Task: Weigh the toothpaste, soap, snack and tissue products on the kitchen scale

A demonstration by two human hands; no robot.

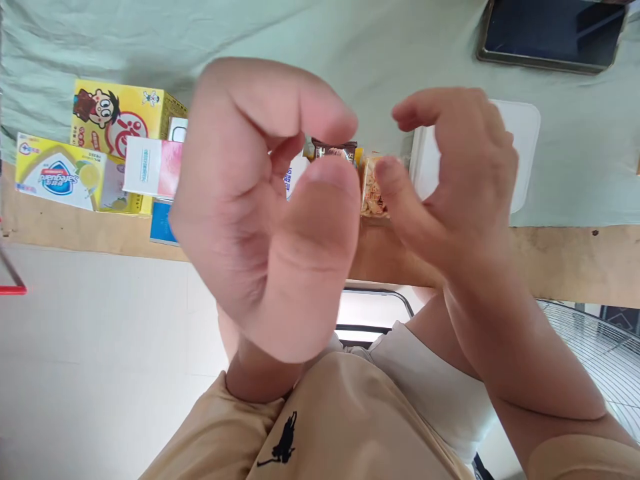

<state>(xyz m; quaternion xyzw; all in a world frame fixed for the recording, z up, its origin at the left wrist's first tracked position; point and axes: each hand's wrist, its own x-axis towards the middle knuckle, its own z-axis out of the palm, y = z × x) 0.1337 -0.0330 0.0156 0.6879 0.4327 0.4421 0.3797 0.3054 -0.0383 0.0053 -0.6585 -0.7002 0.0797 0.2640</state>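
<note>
My left hand (265,213) is raised close to the camera, with its fingers curled and a gap between the index fingertip and thumb. A dark brown snack wrapper (334,151) shows through that gap, behind the hand. Nothing visible is gripped in it. Farther right, my right hand (465,173) is held in a C shape, thumb and fingers apart, with nothing between them. Near its thumb is a clear packet of pale crunchy snack pieces (371,190). Partly hidden behind this hand lies a white plastic box or lid (525,153).
At the left stand a yellow cartoon-printed box (120,113), a Safeguard soap box (57,173), a white-and-pink box (150,167) and a blue box (163,223). A dark-screened phone or tablet (553,33) lies at the upper right. Green cloth (375,60) covers the wooden table (565,257).
</note>
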